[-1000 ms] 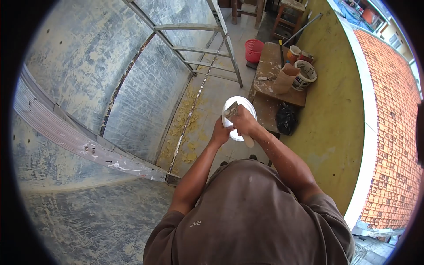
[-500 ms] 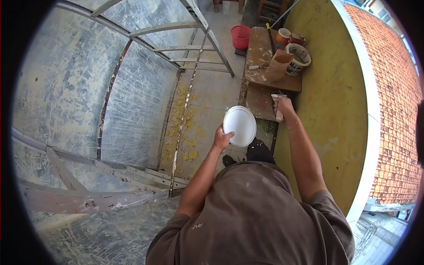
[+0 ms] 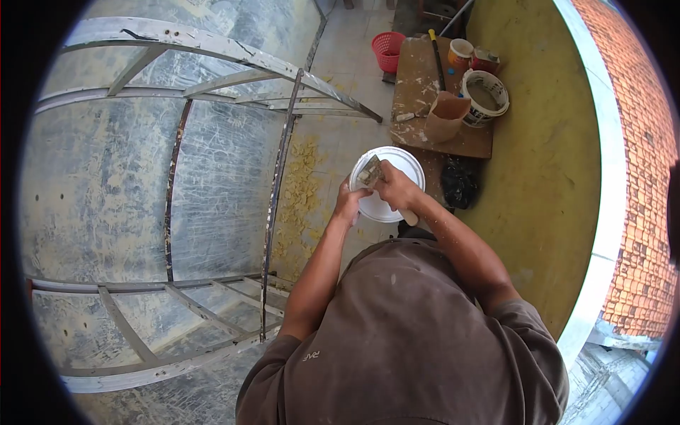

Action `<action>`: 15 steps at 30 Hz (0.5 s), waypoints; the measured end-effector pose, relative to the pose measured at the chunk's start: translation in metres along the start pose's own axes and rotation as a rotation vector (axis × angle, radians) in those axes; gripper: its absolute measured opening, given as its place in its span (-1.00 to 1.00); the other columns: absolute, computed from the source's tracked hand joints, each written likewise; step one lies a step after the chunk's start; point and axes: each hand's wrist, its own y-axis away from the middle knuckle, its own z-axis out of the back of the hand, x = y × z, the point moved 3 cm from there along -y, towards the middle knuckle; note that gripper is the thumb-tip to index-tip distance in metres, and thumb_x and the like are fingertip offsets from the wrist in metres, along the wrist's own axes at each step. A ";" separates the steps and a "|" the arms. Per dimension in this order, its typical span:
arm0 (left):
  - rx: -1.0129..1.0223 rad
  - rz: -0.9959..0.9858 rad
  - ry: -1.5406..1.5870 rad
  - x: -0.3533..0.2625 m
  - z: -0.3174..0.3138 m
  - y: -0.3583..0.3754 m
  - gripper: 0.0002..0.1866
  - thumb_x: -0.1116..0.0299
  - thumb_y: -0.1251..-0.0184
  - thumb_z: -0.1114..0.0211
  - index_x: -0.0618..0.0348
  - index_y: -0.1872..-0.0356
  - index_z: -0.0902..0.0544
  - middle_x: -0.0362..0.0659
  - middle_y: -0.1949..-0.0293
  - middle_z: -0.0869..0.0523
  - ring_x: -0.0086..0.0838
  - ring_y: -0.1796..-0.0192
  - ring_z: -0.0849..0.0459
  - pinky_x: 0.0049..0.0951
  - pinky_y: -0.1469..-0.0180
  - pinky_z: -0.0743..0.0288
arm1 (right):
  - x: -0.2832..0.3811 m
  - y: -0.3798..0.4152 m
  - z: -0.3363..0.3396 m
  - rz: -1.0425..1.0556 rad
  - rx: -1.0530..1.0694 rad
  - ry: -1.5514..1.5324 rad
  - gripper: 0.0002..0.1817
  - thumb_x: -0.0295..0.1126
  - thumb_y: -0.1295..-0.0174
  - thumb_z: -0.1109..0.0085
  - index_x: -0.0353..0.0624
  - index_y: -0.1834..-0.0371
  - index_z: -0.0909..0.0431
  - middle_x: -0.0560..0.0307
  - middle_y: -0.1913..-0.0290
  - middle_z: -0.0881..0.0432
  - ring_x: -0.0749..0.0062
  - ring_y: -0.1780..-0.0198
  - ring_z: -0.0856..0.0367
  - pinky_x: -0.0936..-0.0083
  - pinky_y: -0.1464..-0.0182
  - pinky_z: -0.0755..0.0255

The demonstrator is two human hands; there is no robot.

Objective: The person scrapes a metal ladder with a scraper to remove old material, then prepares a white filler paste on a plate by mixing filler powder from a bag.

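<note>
My left hand (image 3: 346, 202) grips the left rim of a round white plastic lid (image 3: 409, 164), held level in front of my body with the thumb over its edge. Over the lid, my right hand (image 3: 398, 187) is closed round a putty knife (image 3: 370, 171). Its pale handle end sticks out below the fist. The knife's blade, smeared grey, overlaps the left part of the lid close to my left thumb. Behind my right forearm lies a black plastic bag (image 3: 459, 183).
A spattered wooden table (image 3: 411, 78) bears a brown paper bag (image 3: 447, 117), a white bucket (image 3: 484, 98), small cans and a yellow-ended tool (image 3: 435, 57). A red basket (image 3: 388, 51) stands beyond. Metal ladder framing (image 3: 212, 46) fills the left; yellowish scraps (image 3: 297, 180) litter the floor.
My right hand has brought the putty knife from beside the wooden table to over the lid. The lid has moved slightly right and up. The view has shifted, and the black bag now shows.
</note>
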 end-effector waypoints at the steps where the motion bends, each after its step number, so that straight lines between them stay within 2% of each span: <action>1: -0.018 -0.009 0.004 -0.009 -0.001 -0.005 -0.48 0.62 0.02 -0.19 0.28 -0.11 -0.52 -0.08 0.06 -0.67 -0.34 0.04 -0.67 -0.38 -0.05 -0.53 | 0.001 -0.006 0.013 0.008 0.018 0.007 -0.63 -0.40 -0.22 0.03 -0.45 0.00 -0.25 -0.26 0.42 -0.60 0.14 0.56 -0.64 0.27 0.57 -0.46; 3: 0.082 0.181 -0.005 -0.020 -0.005 -0.014 -0.57 0.49 -0.05 -0.24 0.36 -0.02 -0.56 -0.03 0.16 -0.70 -0.32 0.15 -0.70 -0.37 0.04 -0.57 | 0.001 -0.020 0.037 0.068 0.191 -0.022 -0.65 -0.41 -0.20 0.00 -0.43 0.03 -0.26 -0.11 0.48 -0.56 0.24 0.62 -0.57 0.34 0.62 -0.41; 4: 0.067 0.177 0.002 -0.022 -0.002 -0.020 -0.57 0.49 -0.05 -0.24 0.36 -0.02 -0.56 -0.03 0.16 -0.70 -0.32 0.15 -0.70 -0.37 0.04 -0.57 | 0.000 -0.027 0.045 0.070 0.208 -0.016 -0.65 -0.41 -0.20 0.00 -0.43 0.03 -0.26 -0.11 0.48 -0.56 0.24 0.62 -0.57 0.34 0.62 -0.41; 6: 0.123 0.301 0.005 -0.021 -0.001 -0.027 -0.59 0.41 -0.07 -0.27 0.41 0.03 -0.57 -0.01 0.23 -0.71 -0.32 0.20 -0.72 -0.39 0.08 -0.57 | -0.003 -0.038 0.055 0.077 0.318 -0.013 -0.65 -0.43 -0.19 -0.02 -0.41 0.02 -0.26 0.02 0.52 -0.50 0.36 0.64 -0.51 0.42 0.64 -0.36; 7: 0.170 0.307 0.075 -0.030 -0.009 -0.026 -0.62 0.41 -0.11 -0.29 0.41 0.05 -0.57 -0.03 0.24 -0.71 -0.34 0.23 -0.72 -0.41 0.14 -0.59 | -0.008 -0.043 0.057 0.070 0.330 0.001 -0.65 -0.42 -0.23 0.04 -0.36 -0.04 -0.26 -0.06 0.48 -0.53 0.24 0.59 -0.53 0.40 0.57 -0.38; 8: 0.162 0.300 0.079 -0.030 -0.012 -0.029 -0.62 0.41 -0.11 -0.29 0.41 0.05 -0.57 -0.03 0.24 -0.71 -0.34 0.23 -0.72 -0.41 0.14 -0.59 | -0.017 -0.051 0.056 0.074 0.339 0.007 -0.65 -0.42 -0.23 0.04 -0.36 -0.04 -0.26 -0.06 0.48 -0.53 0.24 0.59 -0.53 0.40 0.57 -0.38; 10: 0.004 0.158 0.023 -0.034 -0.018 -0.037 -0.65 0.38 -0.16 -0.31 0.38 0.06 -0.58 -0.04 0.23 -0.72 -0.38 0.26 -0.73 -0.42 0.19 -0.60 | -0.003 -0.057 0.071 0.712 -0.313 0.362 -0.69 -0.39 -0.29 0.03 -0.35 0.00 -0.24 -0.26 0.47 -0.56 -0.14 0.54 -0.54 0.16 0.50 -0.40; 11: -0.006 0.093 0.016 -0.037 -0.021 -0.035 -0.60 0.30 -0.19 -0.34 0.40 0.05 -0.58 -0.05 0.23 -0.72 -0.40 0.27 -0.73 -0.40 0.26 -0.65 | 0.003 -0.058 0.077 0.727 -0.310 0.369 -0.69 -0.39 -0.29 0.03 -0.35 0.00 -0.24 -0.26 0.47 -0.56 -0.14 0.54 -0.54 0.16 0.50 -0.40; 12: -0.012 0.077 0.020 -0.039 -0.023 -0.033 -0.60 0.30 -0.19 -0.34 0.40 0.05 -0.58 -0.05 0.23 -0.72 -0.40 0.27 -0.73 -0.40 0.26 -0.65 | 0.006 -0.057 0.090 0.613 -0.533 0.381 -0.71 -0.38 -0.31 0.01 -0.33 0.04 -0.24 -0.31 0.46 -0.56 -0.26 0.47 -0.53 0.06 0.45 -0.38; 13: -0.006 0.054 -0.024 -0.042 -0.025 -0.031 -0.61 0.31 -0.18 -0.34 0.39 0.05 -0.58 -0.06 0.23 -0.72 -0.42 0.28 -0.73 -0.42 0.35 -0.66 | 0.016 -0.052 0.102 0.495 -0.753 0.386 -0.73 -0.36 -0.34 0.00 -0.30 0.07 -0.23 -0.36 0.46 -0.56 -0.37 0.41 -0.51 -0.05 0.40 -0.36; 14: -0.001 0.033 -0.066 -0.044 -0.027 -0.029 -0.62 0.33 -0.17 -0.34 0.38 0.05 -0.59 -0.07 0.24 -0.72 -0.44 0.30 -0.73 -0.43 0.43 -0.66 | 0.024 -0.052 0.106 0.369 -0.739 0.267 -0.77 -0.36 -0.36 -0.02 -0.25 0.14 -0.23 -0.31 0.52 -0.57 -0.37 0.38 -0.54 -0.11 0.36 -0.33; 15: -0.009 0.025 -0.062 -0.043 -0.030 -0.026 -0.62 0.33 -0.17 -0.34 0.38 0.05 -0.59 -0.07 0.24 -0.72 -0.44 0.30 -0.73 -0.43 0.43 -0.66 | 0.026 -0.056 0.104 0.324 -0.708 0.315 -0.77 -0.36 -0.36 -0.01 -0.25 0.13 -0.22 -0.30 0.51 -0.58 -0.36 0.39 -0.54 -0.09 0.36 -0.34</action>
